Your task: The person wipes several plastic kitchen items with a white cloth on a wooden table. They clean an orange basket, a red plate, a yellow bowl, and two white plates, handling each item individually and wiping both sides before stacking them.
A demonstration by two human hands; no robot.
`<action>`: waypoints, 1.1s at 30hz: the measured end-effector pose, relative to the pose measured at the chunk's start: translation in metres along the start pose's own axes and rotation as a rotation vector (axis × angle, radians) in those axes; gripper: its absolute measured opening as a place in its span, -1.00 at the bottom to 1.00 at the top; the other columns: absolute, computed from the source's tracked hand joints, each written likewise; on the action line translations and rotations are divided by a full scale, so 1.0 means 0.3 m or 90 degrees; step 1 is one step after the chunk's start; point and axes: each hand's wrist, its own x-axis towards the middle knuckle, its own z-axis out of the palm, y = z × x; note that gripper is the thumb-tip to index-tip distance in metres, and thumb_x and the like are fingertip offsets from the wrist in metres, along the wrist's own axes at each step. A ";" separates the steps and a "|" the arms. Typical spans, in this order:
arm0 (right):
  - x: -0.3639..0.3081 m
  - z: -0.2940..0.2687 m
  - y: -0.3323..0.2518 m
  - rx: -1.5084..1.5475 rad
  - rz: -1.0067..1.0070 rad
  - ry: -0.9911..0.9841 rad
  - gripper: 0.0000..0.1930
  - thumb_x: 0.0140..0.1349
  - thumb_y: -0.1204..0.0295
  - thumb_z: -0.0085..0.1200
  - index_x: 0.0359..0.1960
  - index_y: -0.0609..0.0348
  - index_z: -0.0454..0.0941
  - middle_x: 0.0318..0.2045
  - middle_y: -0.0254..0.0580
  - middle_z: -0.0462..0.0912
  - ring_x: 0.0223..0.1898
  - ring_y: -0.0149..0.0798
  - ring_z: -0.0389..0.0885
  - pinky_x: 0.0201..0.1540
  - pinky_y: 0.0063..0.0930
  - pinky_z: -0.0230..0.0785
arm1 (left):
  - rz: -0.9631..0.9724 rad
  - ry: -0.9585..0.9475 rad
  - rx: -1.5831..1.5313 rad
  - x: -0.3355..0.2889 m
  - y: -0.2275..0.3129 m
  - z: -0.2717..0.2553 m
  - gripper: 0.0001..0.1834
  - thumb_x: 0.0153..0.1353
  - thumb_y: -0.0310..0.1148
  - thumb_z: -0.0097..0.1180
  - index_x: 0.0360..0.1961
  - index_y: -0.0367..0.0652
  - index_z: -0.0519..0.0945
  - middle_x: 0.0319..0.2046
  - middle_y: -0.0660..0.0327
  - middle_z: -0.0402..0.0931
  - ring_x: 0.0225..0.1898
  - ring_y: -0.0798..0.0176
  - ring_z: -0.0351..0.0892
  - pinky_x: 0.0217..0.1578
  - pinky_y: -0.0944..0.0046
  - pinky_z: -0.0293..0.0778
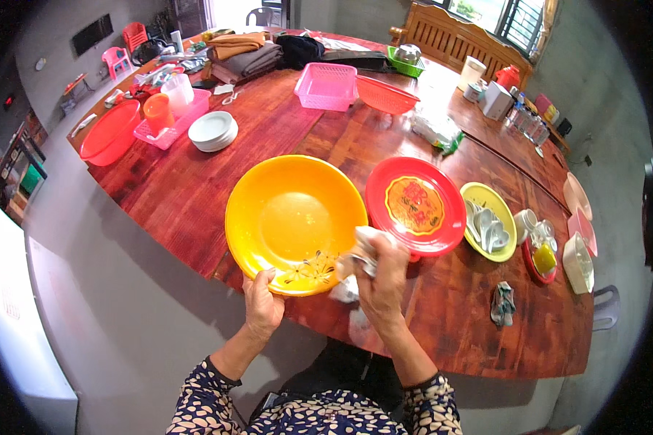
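Round, flower-printed yellow-orange basin [294, 206]: over the near edge of the red-brown wooden table [170, 192]. Left hand [263, 306]: gripping its rim. Right hand [384, 279]: closed around a crumpled whitish cloth [365, 250], basin's right side. Adjacent right: round red dish [452, 199], gold-patterned centre. Farther right: pale-yellow bowl [480, 191], white spoons [489, 230] inside.

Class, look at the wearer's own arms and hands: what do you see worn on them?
The left hand and right hand are bare, without gloves. The left sleeve and right sleeve are dark navy, covered in rounded, pebble-like cream spots. Both end partway up the forearms; the left has a plain dark cuff edge.
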 end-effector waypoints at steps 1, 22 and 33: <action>-0.029 0.027 0.022 -0.073 -0.004 -0.056 -0.51 -0.03 0.46 0.24 0.01 0.19 0.43 -0.13 0.02 0.48 -0.11 0.01 0.42 -0.05 -0.18 0.28 | -0.003 -0.017 -0.017 -0.017 -0.011 0.004 -0.48 0.16 -0.60 -0.16 0.19 -0.19 0.22 0.07 0.11 0.38 0.12 0.13 0.42 0.19 0.10 0.35; -0.203 -0.227 0.076 -0.191 0.055 -0.272 -0.38 0.09 0.25 0.18 0.12 0.42 0.36 0.03 0.31 0.35 -0.03 0.16 0.39 -0.01 -0.08 0.28 | -0.147 -0.048 0.055 -0.216 -0.209 0.147 -0.62 0.26 -0.49 -0.15 0.11 -0.33 0.33 0.00 0.03 0.49 0.01 0.08 0.54 0.10 0.09 0.44; -0.243 -0.605 0.084 0.480 0.279 -0.493 -0.75 0.03 0.29 0.08 -0.42 0.27 0.61 -0.35 -0.01 0.66 -0.28 0.03 0.61 -0.14 -0.11 0.43 | -0.184 -0.031 -0.028 -0.082 -0.152 0.165 -0.58 0.32 -0.39 -0.15 0.19 -0.26 0.29 0.08 0.02 0.44 0.09 0.05 0.48 0.15 0.03 0.37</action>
